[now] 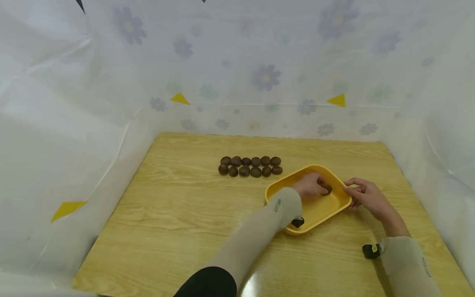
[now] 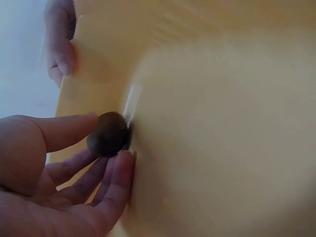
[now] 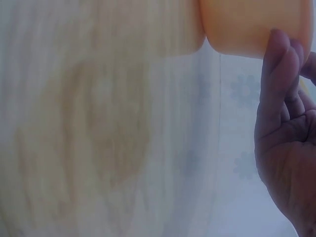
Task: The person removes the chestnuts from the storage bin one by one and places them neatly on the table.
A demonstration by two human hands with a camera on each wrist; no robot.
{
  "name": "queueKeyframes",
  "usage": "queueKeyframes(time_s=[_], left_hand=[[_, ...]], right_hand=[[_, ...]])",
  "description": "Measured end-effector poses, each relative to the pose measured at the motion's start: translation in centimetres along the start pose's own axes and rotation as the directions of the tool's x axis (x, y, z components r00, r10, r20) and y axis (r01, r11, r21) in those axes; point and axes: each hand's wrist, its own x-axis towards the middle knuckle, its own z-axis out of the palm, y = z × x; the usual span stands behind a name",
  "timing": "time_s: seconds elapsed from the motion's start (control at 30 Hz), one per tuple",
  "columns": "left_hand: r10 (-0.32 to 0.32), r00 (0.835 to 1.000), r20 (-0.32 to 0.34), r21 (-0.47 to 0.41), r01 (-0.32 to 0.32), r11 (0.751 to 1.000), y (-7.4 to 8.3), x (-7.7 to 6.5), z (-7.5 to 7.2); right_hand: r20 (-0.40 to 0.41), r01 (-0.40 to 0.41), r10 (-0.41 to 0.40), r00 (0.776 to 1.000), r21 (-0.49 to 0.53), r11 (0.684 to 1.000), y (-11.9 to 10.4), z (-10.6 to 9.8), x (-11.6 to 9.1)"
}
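Inside a yellow plastic tray [image 1: 320, 212], my left hand [image 1: 309, 185] pinches a dark brown chestnut [image 2: 108, 134] between thumb and fingertips. The chestnut is at the tray's far right part, close to its wall. My right hand [image 1: 369, 200] grips the tray's right corner, thumb at the rim and fingers against the outside. In the right wrist view those fingers [image 3: 281, 74] lie along the orange-looking outer wall. No other chestnut shows in the visible part of the tray.
Two neat rows of chestnuts [image 1: 256, 171] lie left of the tray, toward the back of the wooden table [image 1: 167, 206]. White sheeting with flower prints [image 1: 266, 77] encloses the back and sides. Yellow triangles [image 1: 337, 100] mark the sheeting.
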Motion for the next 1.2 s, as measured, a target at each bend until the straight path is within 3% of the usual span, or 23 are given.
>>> queueKeyframes(time_s=[0.17, 0.3, 0.73, 0.97, 1.2], left_hand=[[0.064, 0.997, -0.044, 0.126, -0.058, 0.99, 0.0, 0.4, 0.6], [0.083, 0.995, -0.06, 0.132, -0.074, 0.988, 0.1, 0.4, 0.7], [0.115, 0.993, -0.014, 0.024, -0.114, 0.993, 0.4, 0.1, 0.2], [0.151, 0.988, 0.005, -0.076, -0.15, 0.986, 1.2, -0.8, -1.3], [0.201, 0.98, 0.001, -0.198, -0.197, 0.96, 1.1, -2.1, -3.1]], right_hand=[[-0.003, 0.014, -0.014, 1.0, 0.006, 1.0, -0.1, 0.1, 0.1], [-0.006, 0.01, -0.01, 1.0, 0.005, 1.0, 0.0, 0.2, 0.2], [-0.007, 0.001, -0.001, 1.0, -0.002, 1.0, -0.1, 0.1, 0.3], [0.0, 0.009, -0.009, 1.0, 0.006, 1.0, -0.4, 0.0, 0.0], [0.003, -0.009, 0.009, 1.0, -0.015, 1.0, -0.1, -0.1, -0.1]])
